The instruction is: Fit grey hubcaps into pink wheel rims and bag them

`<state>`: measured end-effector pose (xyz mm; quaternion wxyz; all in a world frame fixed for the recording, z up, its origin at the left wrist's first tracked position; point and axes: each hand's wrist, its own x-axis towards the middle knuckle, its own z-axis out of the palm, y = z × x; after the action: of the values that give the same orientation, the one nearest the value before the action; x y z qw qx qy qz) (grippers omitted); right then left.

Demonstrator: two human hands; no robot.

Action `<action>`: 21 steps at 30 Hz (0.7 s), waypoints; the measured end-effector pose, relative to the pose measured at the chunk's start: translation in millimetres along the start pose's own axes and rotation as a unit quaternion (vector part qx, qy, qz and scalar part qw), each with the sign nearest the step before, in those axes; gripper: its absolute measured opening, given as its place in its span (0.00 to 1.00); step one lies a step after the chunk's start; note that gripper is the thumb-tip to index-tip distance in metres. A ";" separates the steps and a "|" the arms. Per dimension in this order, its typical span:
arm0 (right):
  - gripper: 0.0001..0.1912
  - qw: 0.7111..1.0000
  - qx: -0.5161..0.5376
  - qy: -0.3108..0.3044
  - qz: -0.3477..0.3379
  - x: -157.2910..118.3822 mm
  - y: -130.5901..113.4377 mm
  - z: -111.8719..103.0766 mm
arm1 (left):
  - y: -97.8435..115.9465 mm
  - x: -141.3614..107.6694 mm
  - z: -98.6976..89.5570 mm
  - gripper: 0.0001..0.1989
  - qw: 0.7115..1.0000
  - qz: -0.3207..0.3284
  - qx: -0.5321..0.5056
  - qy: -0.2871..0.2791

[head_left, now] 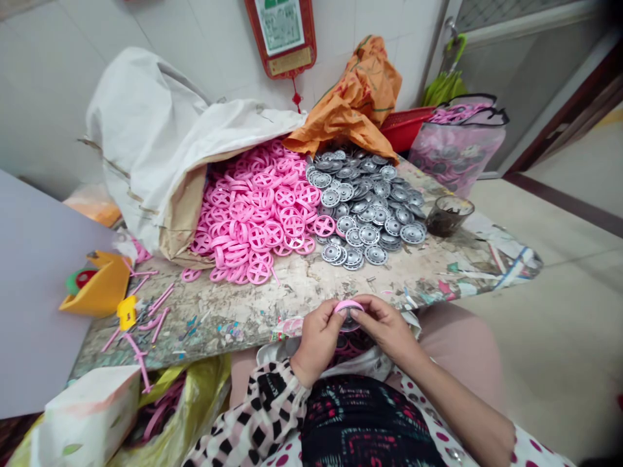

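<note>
Between my two hands is a small toy wheel [349, 305], a pink ring with a grey disc set against it. My left hand [318, 334] pinches its left side, thumb on the grey face. On the right side, my right hand [387, 327] grips it the same way. Both hands are over my lap, just off the table's front edge. Below them an open bag [357, 347] holds more pink and dark pieces. Ahead on the table lie a heap of pink spoked wheel rings [257, 214] and a heap of grey wheel discs [367, 207].
A white sack [160, 130] spills the rings; an orange sack [355, 97] lies behind the discs. The worn table [302, 298] also carries a dark glass cup [448, 214], a yellow container [100, 285] and pink sticks. A yellow bag [204, 402] stands at lower left.
</note>
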<state>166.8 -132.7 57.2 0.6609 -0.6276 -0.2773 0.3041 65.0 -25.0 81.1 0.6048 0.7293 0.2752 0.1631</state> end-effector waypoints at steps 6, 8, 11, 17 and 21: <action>0.16 0.997 0.057 0.010 0.059 -2.7 7.3 1.2 | -3.6 -1.5 -1.7 0.09 0.999 -0.008 0.032 -0.002; 0.16 0.992 0.090 0.015 0.086 -3.4 13.8 0.0 | -8.8 -0.4 -1.7 0.09 0.999 -0.022 0.047 -0.014; 0.17 0.983 0.105 -0.024 0.150 -7.1 27.7 -5.5 | -17.7 0.4 -2.2 0.07 0.996 -0.028 0.080 -0.042; 0.18 0.952 0.041 -0.125 0.276 -23.5 64.0 -15.9 | -26.1 -2.2 -2.1 0.13 0.994 -0.015 0.096 -0.059; 0.20 0.975 -0.088 -0.054 0.196 -26.0 85.5 -21.6 | -26.7 -0.8 -0.9 0.11 0.993 -0.020 0.094 -0.071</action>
<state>161.2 -164.2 -29.0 0.5150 -0.7081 -0.2098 0.4351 58.4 -21.7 55.4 0.5545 0.7874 0.2596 0.0721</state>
